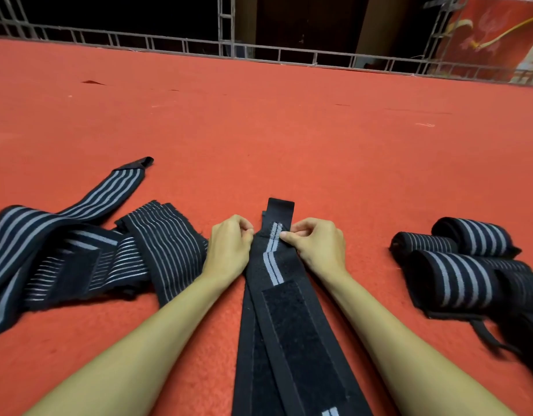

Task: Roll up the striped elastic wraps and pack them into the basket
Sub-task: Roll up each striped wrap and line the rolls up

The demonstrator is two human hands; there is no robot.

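A black elastic wrap (289, 319) with a grey centre stripe and a velcro patch lies stretched out on the red carpet, running from the bottom edge up to the middle. My left hand (229, 247) pinches its left edge near the far end. My right hand (313, 244) pinches the right edge there, thumb on the stripe. A short black tab sticks out beyond my fingers. Loose, unrolled striped wraps (79, 250) lie in a heap at the left. Three rolled wraps (457, 265) lie together at the right. No basket is in view.
The red carpet (289, 130) stretches far ahead to a metal truss railing (229, 49) at the back. A red banner (499, 40) hangs at the far right. A black strap (487, 337) trails from the rolled wraps at the lower right.
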